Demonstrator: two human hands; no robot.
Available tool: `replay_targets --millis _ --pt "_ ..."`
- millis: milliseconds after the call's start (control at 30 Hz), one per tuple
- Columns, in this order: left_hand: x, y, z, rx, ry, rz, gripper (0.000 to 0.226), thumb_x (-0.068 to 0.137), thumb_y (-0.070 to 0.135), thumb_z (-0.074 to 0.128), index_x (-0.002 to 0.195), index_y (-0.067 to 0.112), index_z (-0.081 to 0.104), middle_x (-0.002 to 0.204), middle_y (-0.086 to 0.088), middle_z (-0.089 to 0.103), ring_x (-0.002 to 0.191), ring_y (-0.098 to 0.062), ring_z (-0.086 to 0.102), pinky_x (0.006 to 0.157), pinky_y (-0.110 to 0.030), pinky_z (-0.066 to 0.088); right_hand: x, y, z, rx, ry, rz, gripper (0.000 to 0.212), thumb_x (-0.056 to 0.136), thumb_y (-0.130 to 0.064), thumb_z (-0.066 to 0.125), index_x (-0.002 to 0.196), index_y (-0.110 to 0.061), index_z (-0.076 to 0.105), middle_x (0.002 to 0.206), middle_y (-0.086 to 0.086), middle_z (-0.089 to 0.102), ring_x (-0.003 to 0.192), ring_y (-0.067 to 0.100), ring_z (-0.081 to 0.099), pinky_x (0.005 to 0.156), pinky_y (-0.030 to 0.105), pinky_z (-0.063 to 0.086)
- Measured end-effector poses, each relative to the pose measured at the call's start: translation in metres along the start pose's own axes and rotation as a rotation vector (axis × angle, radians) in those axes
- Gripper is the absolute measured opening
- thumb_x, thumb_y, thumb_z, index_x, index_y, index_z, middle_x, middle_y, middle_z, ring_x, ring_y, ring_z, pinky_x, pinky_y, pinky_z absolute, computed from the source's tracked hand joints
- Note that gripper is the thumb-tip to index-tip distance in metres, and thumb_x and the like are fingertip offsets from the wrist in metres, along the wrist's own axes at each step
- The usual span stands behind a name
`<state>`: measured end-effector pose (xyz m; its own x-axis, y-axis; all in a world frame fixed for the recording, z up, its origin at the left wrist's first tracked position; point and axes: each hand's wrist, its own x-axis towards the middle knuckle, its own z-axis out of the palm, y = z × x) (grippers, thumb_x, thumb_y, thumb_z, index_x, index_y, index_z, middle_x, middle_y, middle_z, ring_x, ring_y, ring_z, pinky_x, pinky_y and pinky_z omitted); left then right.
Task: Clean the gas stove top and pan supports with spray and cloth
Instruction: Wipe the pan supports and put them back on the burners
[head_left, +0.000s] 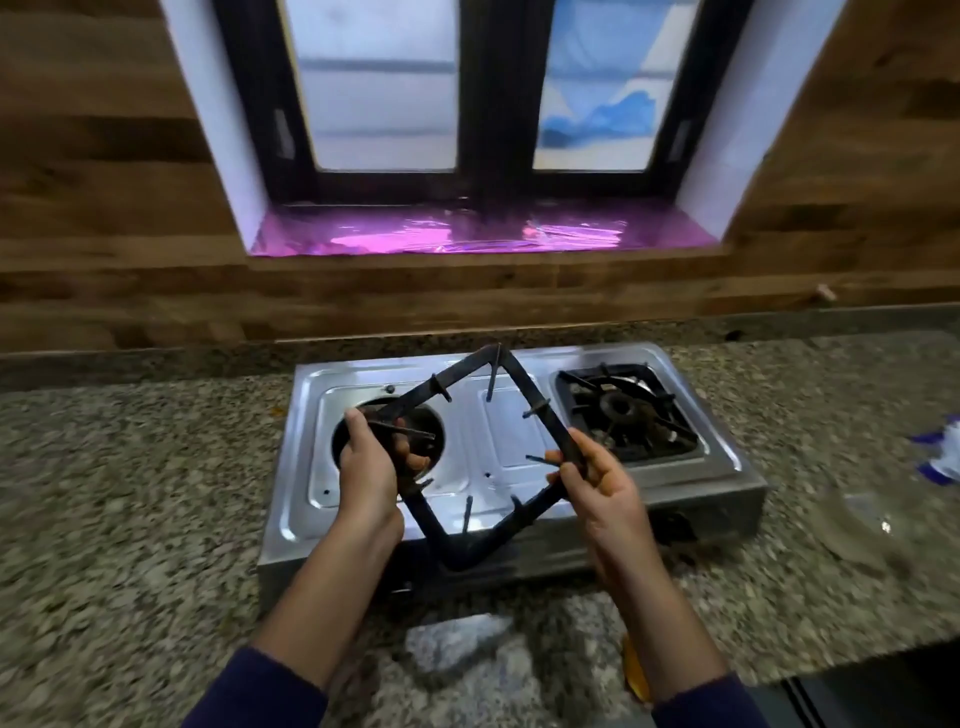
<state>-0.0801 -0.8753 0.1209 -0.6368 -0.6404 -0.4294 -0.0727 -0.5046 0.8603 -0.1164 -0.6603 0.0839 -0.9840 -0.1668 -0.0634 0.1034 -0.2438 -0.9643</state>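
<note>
- The step in hand looks like taking the pan supports off so the stove top can be wiped.
- The left hand (369, 467) curls round the left side of a dark square pan support (457, 556). The right hand (597, 483) pinches its right side with curled fingers.
- The pan support is lifted up and tilted, in the middle of the frame, over the steel gas stove (298, 467).
- The stove sits on the speckled counter (130, 493). The round hole of the left burner (434, 421) is bare.
- The other pan support (623, 410) sits on the right burner, right of centre.
- Next, I think the held support needs a safe spot on the counter. It looks heavy and has poky prongs, so set it down softly.
- No bottle or bowl shows clearly. A pale blurry thing (457, 644) lies at the bottom middle; I cannot tell if it is the cloth.
</note>
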Motion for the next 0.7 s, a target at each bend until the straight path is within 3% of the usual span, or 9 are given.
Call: replay_targets --millis 100,167,233,333,400,467,567,700 --pt "0.011 0.009 -0.037 0.068 0.048 0.082 0.046 0.098 0.057 0.035 0.105 0.02 0.062 0.087 -0.001 0.068 0.084 -0.019 0.066 0.081 -0.035 0.054 0.025 0.001 0.036 -0.018 0.004 -0.079 0.026 0.088 -0.01 0.064 0.111 -0.017 0.054 0.099 0.005 0.074 0.084 0.01 0.07 0.076 0.022 0.056" --pt "0.011 0.014 -0.057 0.081 -0.018 0.154 0.038 0.1 0.047 0.038 0.101 0.02 0.063 0.098 -0.006 0.07 0.091 -0.019 0.067 0.078 -0.028 0.056 0.043 0.003 0.055 -0.062 -0.032 -0.124 0.014 0.093 -0.002 0.061 0.1 -0.014 0.059 0.094 0.005 0.071 0.079 0.008 0.068 0.074 0.022 0.055" --pt "0.016 0.018 -0.078 0.142 -0.065 0.202 0.037 0.101 0.04 0.04 0.103 0.013 0.065 0.092 -0.009 0.07 0.082 -0.02 0.066 0.062 -0.019 0.055 0.06 0.005 0.074 -0.115 -0.088 -0.13 0.011 0.093 0.0 0.061 0.093 -0.011 0.064 0.087 0.005 0.068 0.075 0.009 0.066 0.075 0.024 0.055" --pt "0.03 0.027 -0.106 0.262 -0.081 0.209 0.03 0.099 0.031 0.051 0.114 0.006 0.062 0.086 -0.011 0.068 0.072 -0.024 0.063 0.06 -0.021 0.055 0.082 0.009 0.094 -0.174 -0.18 -0.125 0.011 0.09 0.001 0.065 0.089 -0.011 0.066 0.082 0.005 0.066 0.076 0.014 0.064 0.08 0.031 0.056" --pt "0.036 0.03 -0.119 0.261 -0.108 0.227 0.026 0.095 0.014 0.059 0.12 0.01 0.053 0.082 -0.01 0.068 0.061 -0.019 0.061 0.058 -0.023 0.056 0.094 0.01 0.105 -0.201 -0.236 -0.116 0.013 0.089 0.002 0.065 0.088 -0.011 0.067 0.082 0.006 0.067 0.076 0.014 0.063 0.08 0.03 0.055" --pt "0.039 0.031 -0.127 0.302 -0.106 0.274 0.037 0.091 0.004 0.063 0.116 0.023 0.043 0.072 -0.007 0.068 0.05 -0.016 0.059 0.052 -0.028 0.054 0.105 0.01 0.113 -0.225 -0.282 -0.12 0.015 0.089 0.004 0.064 0.088 -0.011 0.068 0.08 0.003 0.067 0.073 0.01 0.063 0.076 0.022 0.054" --pt "0.045 0.028 -0.13 0.534 -0.083 0.352 0.025 0.091 0.012 0.065 0.092 0.031 0.049 0.056 0.002 0.062 0.039 -0.016 0.054 0.047 -0.03 0.048 0.121 0.012 0.121 -0.26 -0.333 -0.132 0.017 0.09 0.003 0.064 0.088 -0.013 0.068 0.079 -0.002 0.067 0.071 0.005 0.062 0.071 0.017 0.052" --pt "0.044 0.016 -0.128 0.889 0.002 0.481 0.017 0.09 0.038 0.064 0.083 0.027 0.053 0.058 0.008 0.066 0.04 -0.013 0.053 0.04 -0.027 0.041 0.146 0.017 0.122 -0.326 -0.402 -0.105 0.015 0.092 0.003 0.062 0.091 -0.011 0.067 0.083 0.0 0.066 0.073 0.002 0.061 0.07 0.015 0.05"
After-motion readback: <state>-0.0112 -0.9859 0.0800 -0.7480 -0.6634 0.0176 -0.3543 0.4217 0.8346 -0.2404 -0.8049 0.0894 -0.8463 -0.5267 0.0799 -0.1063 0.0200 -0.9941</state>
